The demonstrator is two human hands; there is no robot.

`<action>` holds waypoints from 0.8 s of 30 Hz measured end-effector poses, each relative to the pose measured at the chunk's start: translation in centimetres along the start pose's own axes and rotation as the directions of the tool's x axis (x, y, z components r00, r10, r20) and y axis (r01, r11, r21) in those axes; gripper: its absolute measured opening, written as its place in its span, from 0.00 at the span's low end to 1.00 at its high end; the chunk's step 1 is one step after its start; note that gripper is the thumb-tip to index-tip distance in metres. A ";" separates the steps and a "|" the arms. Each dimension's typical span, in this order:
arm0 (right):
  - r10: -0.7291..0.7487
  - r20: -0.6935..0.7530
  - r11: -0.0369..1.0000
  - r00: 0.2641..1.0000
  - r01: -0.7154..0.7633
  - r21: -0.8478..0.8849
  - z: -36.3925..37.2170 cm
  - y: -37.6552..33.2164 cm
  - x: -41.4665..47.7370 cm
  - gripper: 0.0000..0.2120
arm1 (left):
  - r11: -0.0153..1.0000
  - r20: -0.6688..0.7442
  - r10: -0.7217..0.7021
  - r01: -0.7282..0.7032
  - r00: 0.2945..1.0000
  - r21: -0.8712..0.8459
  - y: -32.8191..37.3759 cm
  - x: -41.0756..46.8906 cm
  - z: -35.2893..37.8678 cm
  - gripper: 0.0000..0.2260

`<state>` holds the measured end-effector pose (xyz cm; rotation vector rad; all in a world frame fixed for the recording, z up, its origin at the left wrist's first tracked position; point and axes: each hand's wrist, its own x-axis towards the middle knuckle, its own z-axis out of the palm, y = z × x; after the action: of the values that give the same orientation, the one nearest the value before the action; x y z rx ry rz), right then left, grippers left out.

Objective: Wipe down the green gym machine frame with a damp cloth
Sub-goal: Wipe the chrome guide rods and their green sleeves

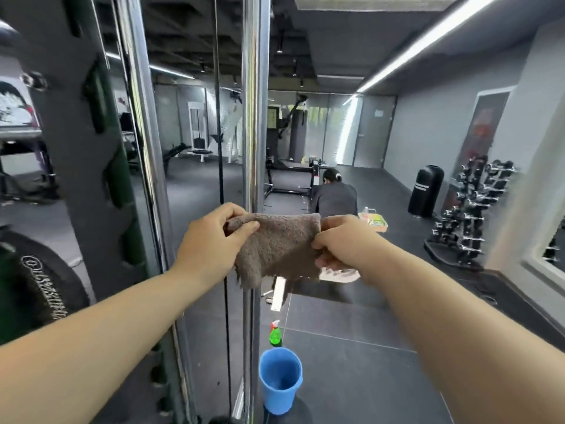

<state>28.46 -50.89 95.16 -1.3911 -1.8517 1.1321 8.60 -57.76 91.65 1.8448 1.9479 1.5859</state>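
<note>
cloth (276,249): stretched between left hand (211,240) and right hand (345,243), before the pole (255,117)
machine frame (79,148): left of the pole
bucket (279,381): on the floor below the cloth
spray bottle (275,333): just behind the bucket
dumbbell rack (470,215): far right, by the wall

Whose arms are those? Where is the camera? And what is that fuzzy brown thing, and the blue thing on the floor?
The camera sits on a person's head, so you see their own arms reaching out. The left hand and right hand each grip an end of a brown cloth, held in front of a shiny pole of the gym machine. Its dark green frame stands on the left. On the floor below are a blue bucket and a green spray bottle. Farther back another person crouches.
</note>
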 end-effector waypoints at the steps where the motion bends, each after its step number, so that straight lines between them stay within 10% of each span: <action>1: -0.008 0.014 1.000 1.000 0.008 0.014 0.5 -0.6 0.6 0.07 | 1.000 0.001 0.007 -0.007 1.000 0.023 -0.4 0.6 -0.4 0.02; 11: -0.115 0.054 0.982 0.992 0.105 0.157 2.9 -1.9 5.7 0.02 | 0.995 -0.119 -0.088 0.093 0.989 0.035 -2.2 2.7 -0.8 0.03; 17: -0.426 0.047 0.904 0.904 0.423 0.062 1.4 -1.2 8.3 0.07 | 0.968 -0.409 -0.074 0.164 0.910 0.191 -0.6 3.4 1.2 0.06; 24: -0.562 -0.060 0.787 0.825 0.555 0.270 -2.5 -3.1 9.8 0.10 | 0.978 -0.641 -0.200 0.111 0.741 -0.177 5.0 7.4 5.8 0.13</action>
<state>26.02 -41.13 98.56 -0.5989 -1.8524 1.0344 13.61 -49.69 96.50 1.0951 2.0643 2.4641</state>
